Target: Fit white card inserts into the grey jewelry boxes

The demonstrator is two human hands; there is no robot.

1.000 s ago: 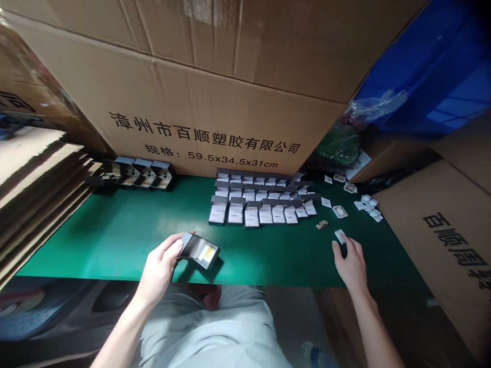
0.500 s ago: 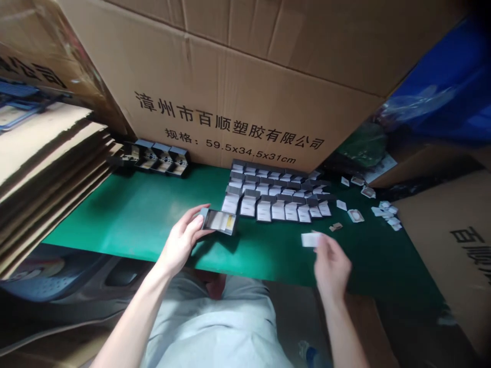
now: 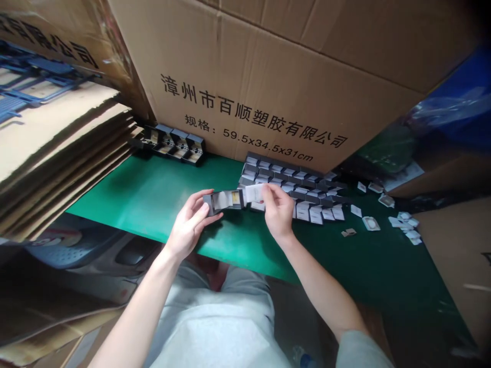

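Observation:
My left hand [image 3: 191, 221] is closed round one end of a small dark open box [image 3: 224, 201], held above the front part of the green table. Inside the box I see a pale lining and a yellowish patch. Between the thumb and fingers of my right hand [image 3: 279, 209] is a small white card [image 3: 253, 192], at the right end of the box. I cannot tell whether card and box touch. Just behind them, rows of open dark boxes with white inserts [image 3: 301, 209] stand on the table, partly hidden by my right hand.
More dark open boxes [image 3: 180, 145] stand at the back left, beside stacked cardboard sheets [image 3: 76, 133]. A large carton [image 3: 245, 71] walls off the back. Small white pieces [image 3: 371, 223] lie at the right of the green table [image 3: 141, 204], near another carton [image 3: 456, 220].
My right hand has moved left and up with the white card, from the table's right side to the box. The left hand still holds the box, now turned slightly. The view has shifted.

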